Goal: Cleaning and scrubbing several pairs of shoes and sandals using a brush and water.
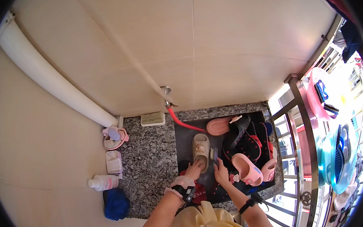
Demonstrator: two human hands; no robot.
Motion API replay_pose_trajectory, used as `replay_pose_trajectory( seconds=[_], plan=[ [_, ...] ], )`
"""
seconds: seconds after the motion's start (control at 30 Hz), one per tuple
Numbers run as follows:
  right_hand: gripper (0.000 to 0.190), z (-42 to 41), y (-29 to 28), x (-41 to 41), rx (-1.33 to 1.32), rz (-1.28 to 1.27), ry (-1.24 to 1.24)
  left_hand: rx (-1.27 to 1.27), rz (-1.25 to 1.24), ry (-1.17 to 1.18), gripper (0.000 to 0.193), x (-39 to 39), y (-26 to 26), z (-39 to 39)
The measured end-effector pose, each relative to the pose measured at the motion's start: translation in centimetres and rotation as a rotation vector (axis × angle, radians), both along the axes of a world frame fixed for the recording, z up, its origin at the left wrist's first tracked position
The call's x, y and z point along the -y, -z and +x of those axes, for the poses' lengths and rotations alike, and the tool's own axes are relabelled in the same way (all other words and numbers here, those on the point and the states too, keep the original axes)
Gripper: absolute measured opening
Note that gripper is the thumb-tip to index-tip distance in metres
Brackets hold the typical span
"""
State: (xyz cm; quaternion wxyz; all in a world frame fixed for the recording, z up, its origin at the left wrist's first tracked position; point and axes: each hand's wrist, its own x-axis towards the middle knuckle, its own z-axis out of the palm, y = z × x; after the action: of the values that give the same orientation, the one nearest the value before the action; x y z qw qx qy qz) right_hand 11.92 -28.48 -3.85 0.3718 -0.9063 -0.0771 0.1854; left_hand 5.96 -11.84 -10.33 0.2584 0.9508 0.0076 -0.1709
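A beige slide sandal (200,149) with a small bear-like ornament lies in the dark basin (182,139) set into the granite counter. My left hand (195,169) is at its near end, fingers in the shoe's opening. Just to the right, my right hand (220,172) grips a scrub brush (214,155) by its handle, close beside the sandal. Pink clogs (248,170) lie right of my right hand, on dark polka-dot fabric (249,141). A pink slipper (218,126) sits at the basin's back. Red fabric (199,191) lies under my left wrist.
A tap (167,102) with a red hose (182,123) comes from the wall. On the granite (149,162) stand a bristle brush (153,119), a soap box (114,162), a white bottle (104,183) and a blue mesh puff (116,204). Metal railing (309,149) and hanging basins (328,157) are right.
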Motion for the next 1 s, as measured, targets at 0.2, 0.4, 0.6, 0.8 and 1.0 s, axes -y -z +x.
replay_pose_trajectory(
  seconds=[0.2, 0.4, 0.6, 0.8, 1.0],
  plan=[
    [0.062, 2.9, 5.0, -3.4, -0.134, -0.394, -0.164, -0.014, 0.058, -0.014, 0.072, 0.5, 2.3, 0.3],
    [0.084, 1.4, 8.7, -5.6, -0.315, -0.402, -0.208, -0.038, 0.111, -0.038, 0.081, -0.5, 2.5, 0.4],
    [0.089, 1.2, 10.8, -4.6, -0.152, 0.089, 0.01, 0.036, 0.149, 0.017, 0.078, -0.5, 2.4, 0.9],
    [0.089, 3.6, 8.7, -4.5, -0.224, -0.001, 0.034, 0.028, -0.069, 0.09, 0.063, -2.7, 1.0, 1.2],
    [0.082, 3.1, 10.1, -5.0, -0.222, -0.128, 0.163, 0.122, -0.227, -0.464, 0.049, 0.4, -2.2, 3.2]
  ],
)
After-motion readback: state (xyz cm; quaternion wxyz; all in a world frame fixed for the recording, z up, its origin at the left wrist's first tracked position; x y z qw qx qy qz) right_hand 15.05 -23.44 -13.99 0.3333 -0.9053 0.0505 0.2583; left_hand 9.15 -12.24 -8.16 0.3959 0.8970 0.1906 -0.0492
